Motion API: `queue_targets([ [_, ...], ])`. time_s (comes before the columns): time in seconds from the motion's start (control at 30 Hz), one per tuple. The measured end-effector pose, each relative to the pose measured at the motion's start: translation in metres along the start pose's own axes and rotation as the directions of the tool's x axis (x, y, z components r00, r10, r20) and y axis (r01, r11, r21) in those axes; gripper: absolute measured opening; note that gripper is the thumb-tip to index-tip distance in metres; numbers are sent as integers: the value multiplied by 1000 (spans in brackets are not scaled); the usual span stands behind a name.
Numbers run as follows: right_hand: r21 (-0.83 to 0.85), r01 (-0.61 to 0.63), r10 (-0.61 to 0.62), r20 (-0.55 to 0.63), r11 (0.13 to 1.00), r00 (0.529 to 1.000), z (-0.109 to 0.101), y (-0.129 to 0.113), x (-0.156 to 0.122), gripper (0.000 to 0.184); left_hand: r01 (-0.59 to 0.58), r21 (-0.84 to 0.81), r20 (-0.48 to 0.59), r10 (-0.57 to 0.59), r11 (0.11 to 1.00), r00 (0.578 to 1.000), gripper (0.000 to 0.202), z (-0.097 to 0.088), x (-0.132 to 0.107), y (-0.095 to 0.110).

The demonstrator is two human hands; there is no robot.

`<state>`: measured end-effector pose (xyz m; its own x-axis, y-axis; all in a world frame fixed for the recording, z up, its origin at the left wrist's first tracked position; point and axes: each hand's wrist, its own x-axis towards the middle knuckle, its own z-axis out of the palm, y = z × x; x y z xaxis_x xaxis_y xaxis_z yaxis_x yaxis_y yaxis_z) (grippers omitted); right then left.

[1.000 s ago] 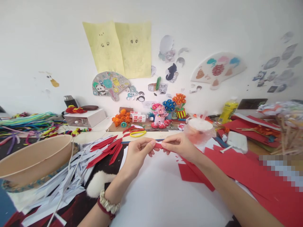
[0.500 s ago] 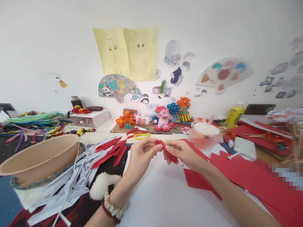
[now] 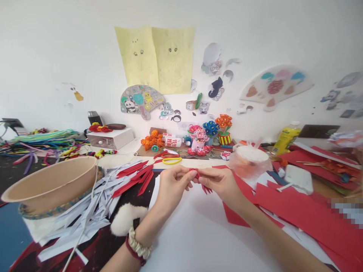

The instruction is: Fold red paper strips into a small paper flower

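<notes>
Since half a second ago, the folded red paper piece (image 3: 194,173) has turned in the fingers, so that we now see less of its pointed ends below the right thumb. The right index finger has come up alongside the paper, and the whole view has shifted slightly.

We find this piece in front of the body, raised above a large white sheet (image 3: 193,234), between the two hands. The left hand (image 3: 173,187) has its grip closed, thumb tip pressed on the paper's near side with the index finger behind. The right hand (image 3: 224,185) also pinches it, thumb and fingers together, and a few red points poke out beneath. We cannot tell how the folds run inside, because the fingers cover most of them. On the left wrist we see a pale scrunchie (image 3: 141,247) and a dark red band beside it.

To the left, white paper strips (image 3: 82,211) lie heaped on the surface (image 3: 132,198) beside a tan basin (image 3: 53,185), with red folded strips (image 3: 133,179) at their upper end. A fluffy white object (image 3: 122,221) lies near the left forearm. Beyond the hands we see a yellow loop (image 3: 172,160); at right, red paper sheets (image 3: 306,219) overlap.
</notes>
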<state>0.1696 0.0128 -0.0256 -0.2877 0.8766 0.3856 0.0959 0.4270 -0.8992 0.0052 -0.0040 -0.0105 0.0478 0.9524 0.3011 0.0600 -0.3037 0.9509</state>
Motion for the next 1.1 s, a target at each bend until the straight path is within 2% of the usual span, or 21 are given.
queue_targets([
  [0.17, 41, -64, 61, 63, 997, 996, 2, -5, -1, 33, -25, 63, -5, 25, 998, 1000, 27, 1, -1, -2],
  [0.33, 76, -122, 121, 18, 990, 993, 5, -5, -3, 34, 47, 88, 10, -48, 995, 999, 30, 3, 0, -3],
  [0.53, 120, -149, 147, 23, 982, 989, 7, -4, -4, 30, 79, 111, 28, -83, 991, 996, 29, 4, 0, -3],
  [0.8, 218, -188, 195, -10, 958, 981, 9, -4, -5, 22, 44, 137, 44, -51, 990, 998, 29, 7, -1, -6],
  [1.1, 240, -222, 220, 38, 945, 975, 7, -2, -4, 21, 13, 188, 62, -25, 982, 998, 28, 8, -2, -6],
])
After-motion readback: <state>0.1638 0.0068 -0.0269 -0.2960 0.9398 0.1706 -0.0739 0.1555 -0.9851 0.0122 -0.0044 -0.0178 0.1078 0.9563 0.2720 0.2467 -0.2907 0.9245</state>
